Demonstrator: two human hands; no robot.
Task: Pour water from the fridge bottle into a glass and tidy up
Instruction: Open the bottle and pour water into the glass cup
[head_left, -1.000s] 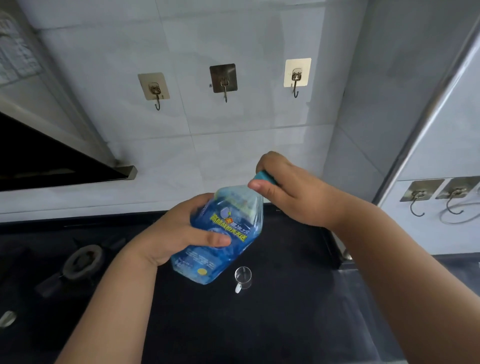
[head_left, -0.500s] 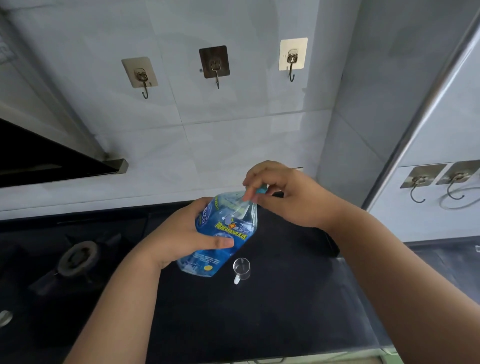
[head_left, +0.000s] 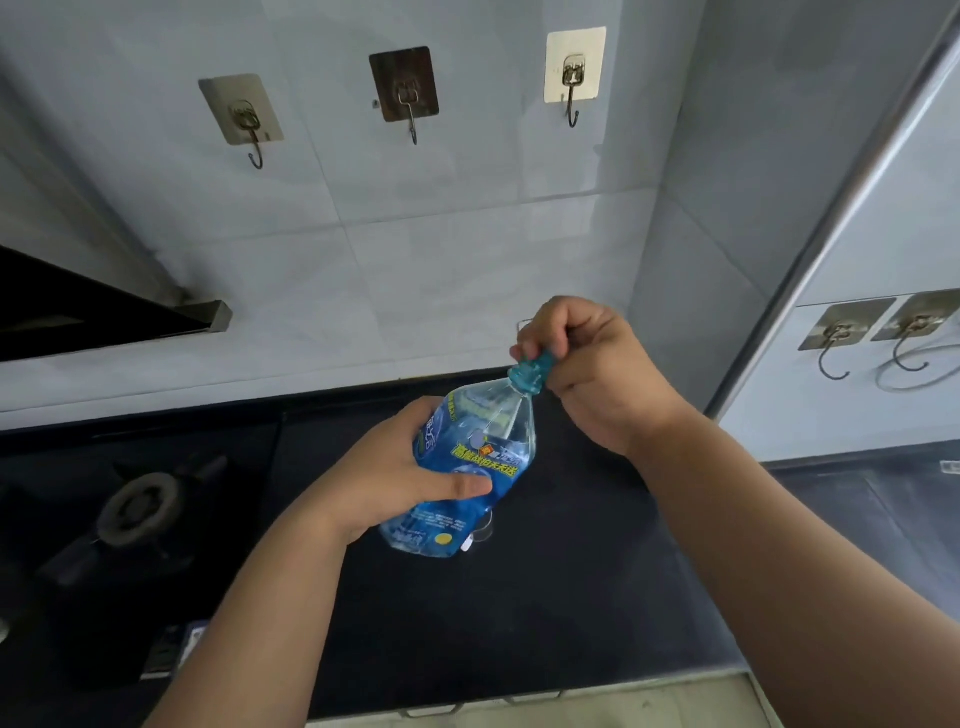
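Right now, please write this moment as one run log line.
left hand: grips bottle | right hand: pinches cap | glass: on counter, mostly hidden

I see two bare forearms, no sleeves reaching into view. The left grip (head_left: 387, 475) and right grip (head_left: 592, 374) carry no rings, gloves or watch. Behind each grip the wrist is uncovered, with short, unpainted nails.

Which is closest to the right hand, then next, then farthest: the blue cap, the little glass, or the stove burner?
1. Blue cap: pinched in the right hand.
2. Little glass: on the counter, mostly hidden behind the bottle.
3. Stove burner: far left.
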